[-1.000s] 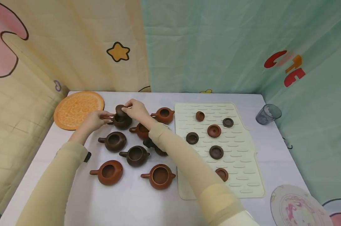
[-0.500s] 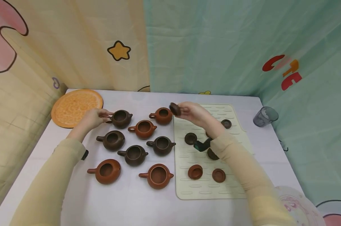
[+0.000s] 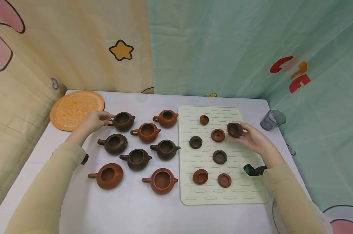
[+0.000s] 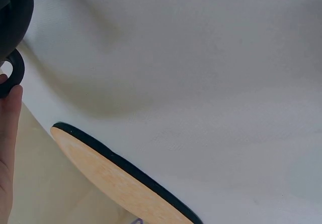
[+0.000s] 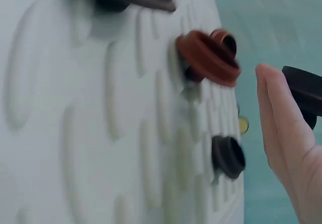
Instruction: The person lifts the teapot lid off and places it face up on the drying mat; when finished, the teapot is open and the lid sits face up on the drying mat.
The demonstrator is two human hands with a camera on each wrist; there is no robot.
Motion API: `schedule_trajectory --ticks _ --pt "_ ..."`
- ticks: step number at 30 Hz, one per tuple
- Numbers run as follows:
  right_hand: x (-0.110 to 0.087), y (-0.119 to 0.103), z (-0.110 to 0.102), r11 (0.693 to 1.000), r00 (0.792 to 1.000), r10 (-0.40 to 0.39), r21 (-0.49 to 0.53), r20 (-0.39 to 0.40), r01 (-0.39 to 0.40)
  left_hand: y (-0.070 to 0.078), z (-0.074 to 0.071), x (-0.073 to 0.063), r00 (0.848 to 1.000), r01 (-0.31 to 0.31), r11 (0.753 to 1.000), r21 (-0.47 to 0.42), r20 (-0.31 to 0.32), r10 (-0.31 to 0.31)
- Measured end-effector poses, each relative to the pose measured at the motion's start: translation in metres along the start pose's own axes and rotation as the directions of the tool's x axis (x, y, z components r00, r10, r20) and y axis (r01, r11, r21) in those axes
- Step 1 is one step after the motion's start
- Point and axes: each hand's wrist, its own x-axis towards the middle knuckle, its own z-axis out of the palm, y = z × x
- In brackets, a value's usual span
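Note:
My left hand (image 3: 94, 123) pinches the handle of a dark brown teapot (image 3: 123, 122) at the back left; its mouth is uncovered. In the left wrist view, fingertips touch the looped handle (image 4: 19, 70). Over the right side of the cream ridged mat (image 3: 191, 195), my right hand (image 3: 253, 139) holds a dark teapot lid (image 3: 234, 130), hollow side towards the head camera. The right wrist view shows this lid (image 5: 304, 93) above the mat. Beside it lie a reddish lid (image 3: 218, 135) and a dark lid (image 3: 220, 157). A small dark lid (image 5: 229, 156) is hidden in the head view.
Several lidless teapots in reddish and dark clay, such as a red one (image 3: 161, 181), stand left of the mat. More lids, like a small reddish one (image 3: 204, 120), lie on it. An orange round mat (image 3: 76, 109) lies back left, a grey glass (image 3: 272, 119) far right.
My right hand has carried the dark lid from the back-left teapot's mouth rightwards over the mat, turning its hollow side up. My left hand has stayed at the handle.

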Motion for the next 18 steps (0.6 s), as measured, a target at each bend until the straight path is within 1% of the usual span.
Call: schedule_trajectory --ticks 4,7,9,12,14,18 --pt "-0.008 0.009 -0.016 0.998 0.999 0.014 -0.057 -0.031 -0.016 0.001 -0.001 0.001 1.0 0.006 1.0 0.013 0.009 -0.006" --pt "-0.008 0.018 -0.024 0.992 1.0 0.008 -0.125 -0.024 -0.011 0.002 0.0 0.001 1.0 0.006 1.0 0.026 0.004 -0.006" --pt "-0.007 0.023 -0.028 0.98 1.0 -0.008 -0.197 -0.013 0.006 0.003 0.0 0.001 1.0 0.009 1.0 0.03 -0.001 -0.009" --pt "-0.006 0.03 -0.031 0.939 0.999 -0.031 -0.343 -0.034 0.018 0.003 0.001 0.0 1.0 0.013 1.0 0.027 -0.002 -0.013" --pt "-0.006 0.033 -0.031 0.902 0.997 -0.037 -0.431 -0.061 0.007 0.003 0.001 0.0 1.0 0.009 1.0 0.027 -0.001 -0.009" --pt "-0.009 0.034 -0.031 0.815 0.991 -0.037 -0.577 -0.132 -0.046 0.002 0.0 0.001 1.0 -0.006 1.0 0.021 -0.005 0.006"
